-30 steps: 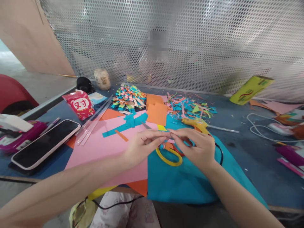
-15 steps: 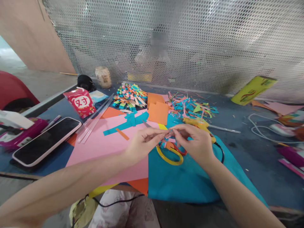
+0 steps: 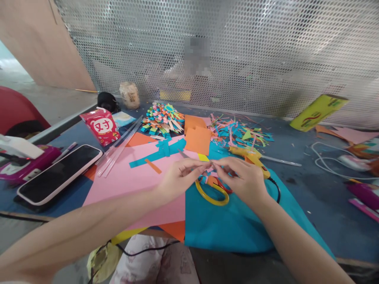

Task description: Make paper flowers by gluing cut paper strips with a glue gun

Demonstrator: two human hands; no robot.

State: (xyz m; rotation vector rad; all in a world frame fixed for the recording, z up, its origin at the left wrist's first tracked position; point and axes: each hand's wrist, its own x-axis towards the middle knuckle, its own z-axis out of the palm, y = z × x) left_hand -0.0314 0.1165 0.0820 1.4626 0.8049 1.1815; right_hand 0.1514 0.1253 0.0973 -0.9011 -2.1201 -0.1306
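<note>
My left hand (image 3: 186, 173) and my right hand (image 3: 241, 177) meet fingertip to fingertip above the coloured sheets. Both are closed in a pinch; whatever lies between the fingers is too small and covered to name. Below them rest scissors with yellow and red handles (image 3: 214, 200), their blade tip showing beyond my left hand. Small pink, blue and orange paper bits (image 3: 211, 179) lie by the handles. Left of the hands, blue paper strips (image 3: 156, 153) and a thin orange strip (image 3: 153, 166) lie on a pink sheet (image 3: 133, 193). A blue sheet (image 3: 231, 228) spreads under my right hand.
Orange paper squares (image 3: 197, 140), a pile of small paper pieces (image 3: 162, 120) and paper shreds (image 3: 237, 132) lie beyond. A yellow glue gun (image 3: 254, 159) sits beside my right hand. Leftward are clear glue sticks (image 3: 114, 157), a phone (image 3: 60, 173) and a red packet (image 3: 102, 127).
My right hand has turned slightly, its fingertips drawing closer to those of my left hand. The scissors and papers stay put; the view has shifted a little.
</note>
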